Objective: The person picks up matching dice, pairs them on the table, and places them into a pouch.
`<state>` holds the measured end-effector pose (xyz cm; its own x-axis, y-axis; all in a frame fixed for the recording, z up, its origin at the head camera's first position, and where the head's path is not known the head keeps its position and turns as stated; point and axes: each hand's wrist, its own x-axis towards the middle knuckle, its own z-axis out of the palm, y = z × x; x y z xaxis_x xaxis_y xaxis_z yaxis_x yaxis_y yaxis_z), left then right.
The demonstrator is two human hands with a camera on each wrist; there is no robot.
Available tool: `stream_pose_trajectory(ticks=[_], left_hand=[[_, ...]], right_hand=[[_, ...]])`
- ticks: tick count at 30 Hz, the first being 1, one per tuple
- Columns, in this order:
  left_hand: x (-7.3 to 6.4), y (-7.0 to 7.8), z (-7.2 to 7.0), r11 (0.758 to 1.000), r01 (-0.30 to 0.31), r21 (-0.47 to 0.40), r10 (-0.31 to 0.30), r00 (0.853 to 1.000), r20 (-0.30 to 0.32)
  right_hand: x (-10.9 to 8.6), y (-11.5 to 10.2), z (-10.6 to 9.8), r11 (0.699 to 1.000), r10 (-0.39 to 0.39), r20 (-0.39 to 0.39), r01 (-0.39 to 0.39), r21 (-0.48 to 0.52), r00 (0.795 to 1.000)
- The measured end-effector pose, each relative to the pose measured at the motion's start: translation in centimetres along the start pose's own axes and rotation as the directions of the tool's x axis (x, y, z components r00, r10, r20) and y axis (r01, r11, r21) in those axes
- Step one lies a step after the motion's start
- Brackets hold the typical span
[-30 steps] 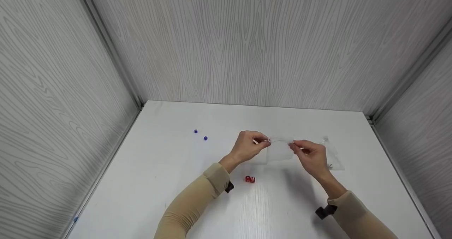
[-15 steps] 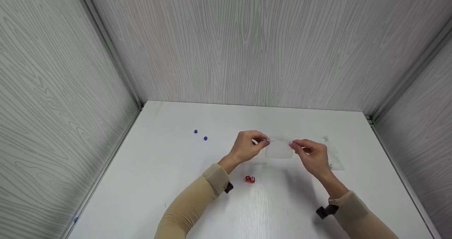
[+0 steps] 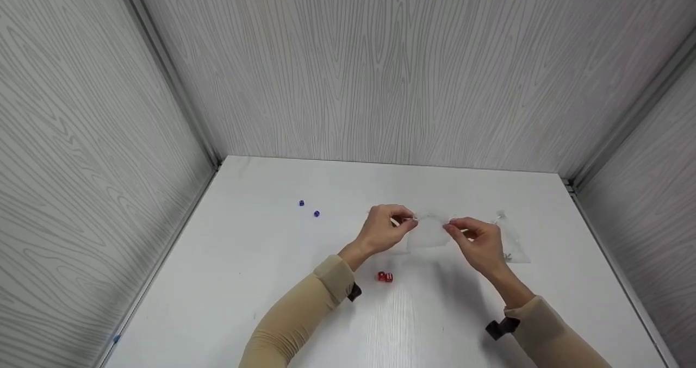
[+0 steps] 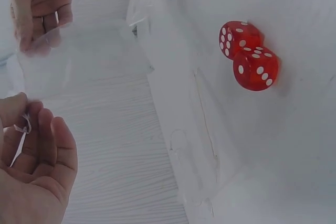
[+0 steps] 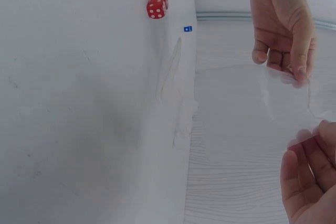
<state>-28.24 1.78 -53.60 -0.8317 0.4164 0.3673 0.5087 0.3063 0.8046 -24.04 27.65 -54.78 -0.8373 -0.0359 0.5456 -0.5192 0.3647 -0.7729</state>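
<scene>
A small clear plastic bag (image 3: 428,235) hangs between both hands, off the table. My left hand (image 3: 380,229) pinches one top corner between thumb and fingertips, and my right hand (image 3: 479,244) pinches the other. In the left wrist view a thin strand (image 4: 26,124) shows at the left fingers. The bag's body (image 5: 236,108) looks flat and see-through in the right wrist view, with no contents visible. Two red dice (image 3: 385,276) lie touching on the table nearer the person, below the left hand.
Two small blue dice (image 3: 309,208) lie farther left on the white table (image 3: 217,281). Another clear bag (image 3: 516,245) lies right of the right hand, with something small and dark in its corner. A further clear sheet or bag (image 3: 399,247) lies below the left hand. Walls enclose the back and sides.
Both hands keep their pinch and shift only slightly, a little lower and closer together. The bag's top edge now bows upward more. The dice stay where they were.
</scene>
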Motion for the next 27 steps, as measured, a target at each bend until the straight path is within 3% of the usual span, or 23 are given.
stream_pose_trajectory(ticks=[6,14,17,23,27], left_hand=[[0.0,0.0,0.3,0.999,0.036,-0.009,-0.035,0.997,0.07],[0.3,-0.1,0.7,0.998,-0.067,0.007,0.067,0.998,0.007],[0.2,-0.2,0.7,0.998,-0.059,0.01,0.059,0.998,0.014],[-0.4,-0.8,0.3,1.0,0.017,0.007,-0.017,1.0,0.009],[-0.6,-1.2,-0.2,0.999,-0.017,0.03,0.017,1.0,-0.015]], right_hand=[[0.1,0.0,0.1,0.999,-0.01,0.024,0.009,0.042,1.0],[0.0,0.4,0.5,0.996,-0.031,0.034,0.028,0.079,0.999],[-0.1,0.7,0.5,0.996,-0.035,0.035,0.032,0.084,0.999],[0.0,0.8,0.2,0.995,-0.081,-0.017,0.082,0.062,0.997],[0.1,1.0,-0.2,0.992,-0.121,-0.049,0.123,0.039,0.991]])
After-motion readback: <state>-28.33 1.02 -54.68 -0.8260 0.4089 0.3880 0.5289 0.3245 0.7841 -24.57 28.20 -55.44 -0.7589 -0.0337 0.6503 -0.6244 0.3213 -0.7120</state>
